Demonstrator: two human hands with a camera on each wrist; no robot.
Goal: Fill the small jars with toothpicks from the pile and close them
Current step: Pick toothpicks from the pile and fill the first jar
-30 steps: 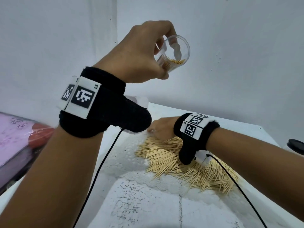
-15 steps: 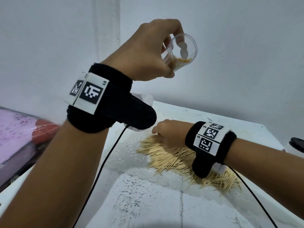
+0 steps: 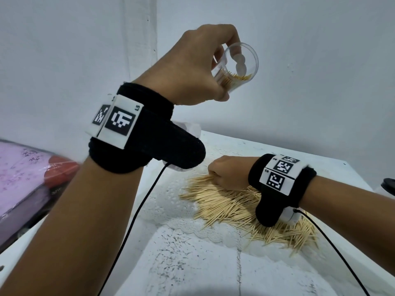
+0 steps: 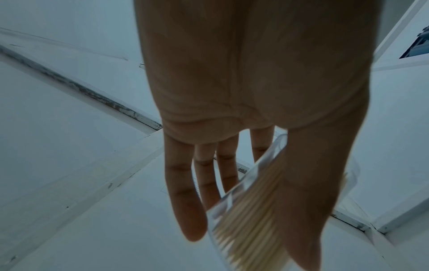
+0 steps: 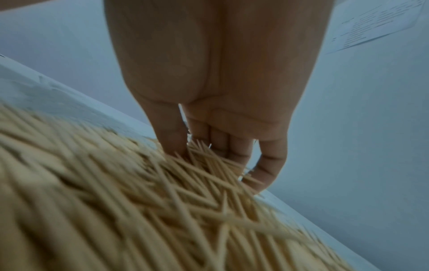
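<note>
My left hand (image 3: 198,67) holds a clear small jar (image 3: 237,67) raised high above the table, tilted with its open mouth toward me. A few toothpicks lie along its lower wall. In the left wrist view the thumb and fingers (image 4: 185,210) wrap the jar (image 4: 246,220). My right hand (image 3: 228,174) is down on the far left part of the toothpick pile (image 3: 230,208). In the right wrist view its thumb and curled fingers (image 5: 223,146) dig into the pile (image 5: 116,201) and pinch a bunch of toothpicks.
The pile lies on a white lace mat (image 3: 171,199) on a white table (image 3: 192,263) against a white wall. A black-lidded jar (image 3: 388,184) peeks in at the right edge. A pink floral package (image 3: 21,174) sits left of the table.
My right hand has shifted a little to the right over the pile and closed into the toothpicks. My left hand keeps the jar raised, nearly still.
</note>
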